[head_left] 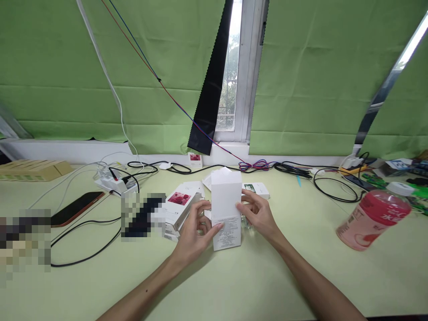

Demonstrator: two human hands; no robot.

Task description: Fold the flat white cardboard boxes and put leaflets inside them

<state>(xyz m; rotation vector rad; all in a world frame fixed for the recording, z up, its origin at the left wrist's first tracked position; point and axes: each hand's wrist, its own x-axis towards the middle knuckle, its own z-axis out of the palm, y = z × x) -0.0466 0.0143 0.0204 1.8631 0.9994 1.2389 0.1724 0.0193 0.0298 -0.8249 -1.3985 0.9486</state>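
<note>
Upright between my two hands is a white cardboard box (226,200) with small dark print on its lower half and a flap raised at the top. My left hand (199,227) grips its left side, thumb on the printed face. On the right edge, my right hand (257,211) pinches the box between thumb and fingers. Left of it lie white boxes, the upper one (180,200) bearing a pink flower picture. Behind my right hand is another white box (262,191) with a green picture. Some clear, shiny items (246,223) are partly hidden beneath that hand.
A pink drink bottle (372,218) with a white cap stands at the right. On the left are a phone (78,208), a white power strip (115,182) and loose cables. Coiled black cable (292,169) runs along the back, below green blinds (317,80).
</note>
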